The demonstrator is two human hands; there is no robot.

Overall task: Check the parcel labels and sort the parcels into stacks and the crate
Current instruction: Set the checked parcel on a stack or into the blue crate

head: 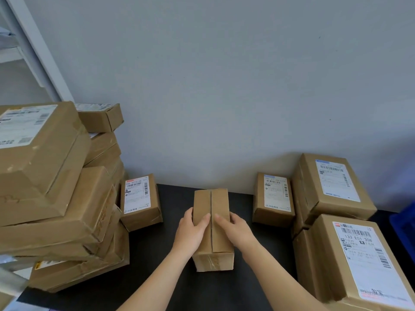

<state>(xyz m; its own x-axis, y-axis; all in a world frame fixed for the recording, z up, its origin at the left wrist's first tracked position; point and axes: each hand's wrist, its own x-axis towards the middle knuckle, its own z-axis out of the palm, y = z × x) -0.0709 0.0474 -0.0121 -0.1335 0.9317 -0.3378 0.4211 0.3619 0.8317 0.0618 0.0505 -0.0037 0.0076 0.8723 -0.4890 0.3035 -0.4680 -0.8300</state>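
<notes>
- I see the left hand point(192, 231) and right hand point(236, 230) clasping the box point(221, 202) from either side, fingers curled over its top, both equally near.
- Box rests mid-table point(155, 254), long axis pointing away from me, seam up, no label showing; I judge it needs turning.
- Right parcel point(357, 254) reads "133 E01 308".
- Blue crate point(404, 223) at the right edge.
- Left parcel point(138, 195) seems to read "550 Y273 00 771".

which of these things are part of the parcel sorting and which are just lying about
In the job:
middle box, gripped by left hand and right hand
left stack
small labelled box beside it
right boxes, labels up
blue crate at the right edge

Just there:
shelf frame
table
wall
</notes>
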